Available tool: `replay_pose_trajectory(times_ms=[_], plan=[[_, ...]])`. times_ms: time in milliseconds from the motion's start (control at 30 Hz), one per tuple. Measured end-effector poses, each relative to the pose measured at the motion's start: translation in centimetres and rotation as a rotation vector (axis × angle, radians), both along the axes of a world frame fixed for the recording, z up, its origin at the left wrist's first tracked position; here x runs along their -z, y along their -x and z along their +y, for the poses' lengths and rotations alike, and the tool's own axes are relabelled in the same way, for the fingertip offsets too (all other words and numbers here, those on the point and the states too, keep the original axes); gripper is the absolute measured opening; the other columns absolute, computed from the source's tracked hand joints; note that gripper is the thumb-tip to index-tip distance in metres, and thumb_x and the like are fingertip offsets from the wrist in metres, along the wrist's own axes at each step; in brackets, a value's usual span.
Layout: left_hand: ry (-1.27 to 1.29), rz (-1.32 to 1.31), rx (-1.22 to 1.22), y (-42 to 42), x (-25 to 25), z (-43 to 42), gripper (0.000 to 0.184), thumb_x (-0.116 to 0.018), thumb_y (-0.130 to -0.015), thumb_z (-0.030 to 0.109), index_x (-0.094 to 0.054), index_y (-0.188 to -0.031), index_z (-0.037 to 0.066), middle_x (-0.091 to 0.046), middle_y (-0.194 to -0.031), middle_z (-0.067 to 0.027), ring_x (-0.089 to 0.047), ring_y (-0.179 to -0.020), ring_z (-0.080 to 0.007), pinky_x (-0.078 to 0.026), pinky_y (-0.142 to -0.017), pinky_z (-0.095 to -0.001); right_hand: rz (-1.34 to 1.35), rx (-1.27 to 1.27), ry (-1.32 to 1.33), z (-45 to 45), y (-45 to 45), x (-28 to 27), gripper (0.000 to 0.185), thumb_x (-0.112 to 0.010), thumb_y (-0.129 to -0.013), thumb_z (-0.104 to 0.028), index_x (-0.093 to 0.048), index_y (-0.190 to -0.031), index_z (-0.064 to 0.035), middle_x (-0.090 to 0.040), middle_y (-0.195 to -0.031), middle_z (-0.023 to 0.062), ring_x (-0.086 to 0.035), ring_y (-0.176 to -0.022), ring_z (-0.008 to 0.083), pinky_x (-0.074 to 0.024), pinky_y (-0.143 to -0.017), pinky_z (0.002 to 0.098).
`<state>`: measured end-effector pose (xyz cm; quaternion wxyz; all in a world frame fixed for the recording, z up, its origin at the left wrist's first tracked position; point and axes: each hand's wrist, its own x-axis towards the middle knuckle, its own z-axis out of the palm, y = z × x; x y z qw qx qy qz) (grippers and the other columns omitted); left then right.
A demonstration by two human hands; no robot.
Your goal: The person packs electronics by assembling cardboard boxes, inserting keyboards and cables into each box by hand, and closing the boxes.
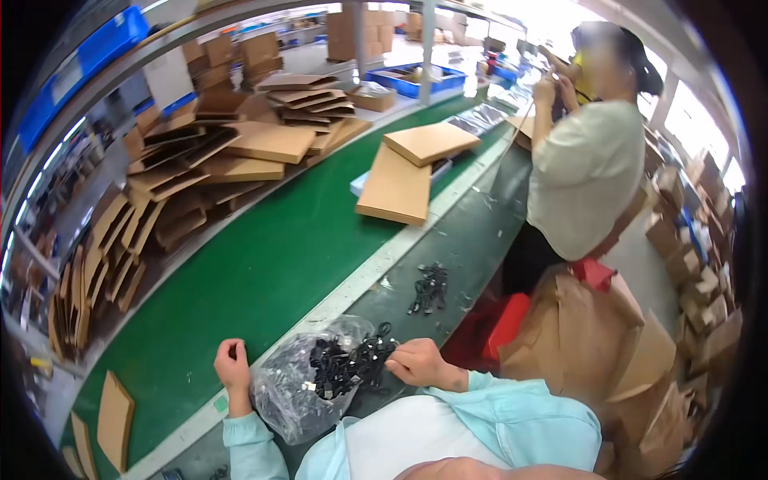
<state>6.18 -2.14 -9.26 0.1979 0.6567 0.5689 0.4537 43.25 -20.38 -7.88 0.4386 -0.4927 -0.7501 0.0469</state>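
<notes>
Largest, the green conveyor belt (248,264) runs diagonally across the scene; along its near edge lies the dark worktop (472,232). Two brown cartons (394,190), one partly on the other, rest on the belt farther up. On the worktop, directly before the wearer, sits the clear plastic bag (276,394), its mouth spread open. The heap of black cables (334,368) lies partly inside it and spills toward the right; a smaller cable pile (430,288) lies farther along the worktop, apart from the bag. The right grip (414,362), fingers curled together, is at the heap's right edge; whether it is clamped on a cable cannot be told. The left grip (231,365), fingers curled inward, is beside the bag's left side; how fully it is closed cannot be told. Smallest are the pale ends among the cables, apparently connectors. Handling (judged): each cable should be light, flexible and prone to tangling, best held by its bundled middle, sparing the ends; the thin film should be soft, slippery and easily torn.
</notes>
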Motion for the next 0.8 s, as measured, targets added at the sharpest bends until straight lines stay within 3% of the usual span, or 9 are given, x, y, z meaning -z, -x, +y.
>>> replay_pose_trajectory(times_ms=[467, 800], plan=[[0.044, -0.023, 0.020, 0.2, -0.1, 0.1, 0.006, -0.060, -0.091, 0.005, -0.063, -0.089, 0.001, -0.063, -0.081, -0.0040, -0.058, -0.074, -0.0125, -0.047, -0.069, -0.0264, -0.011, 0.018, -0.006, 0.1, 0.3, -2.1, 0.028, -0.066, -0.089, -0.019, -0.054, -0.067, -0.0086, -0.051, -0.059, 0.0093, -0.057, -0.054, 0.0299, -0.0460, -0.051, 0.0415], [0.056, -0.074, 0.038, 0.2, 0.1, 0.0, 0.006, -0.059, -0.092, 0.005, -0.062, -0.089, 0.000, -0.062, -0.081, -0.0026, -0.056, -0.072, -0.0101, -0.045, -0.066, -0.0245, -0.042, 0.012, 0.031, 0.2, 0.1, -2.0, 0.023, -0.068, -0.088, -0.021, -0.059, -0.071, -0.0082, -0.057, -0.063, 0.0059, -0.059, -0.055, 0.0268, -0.0498, -0.052, 0.0386]])
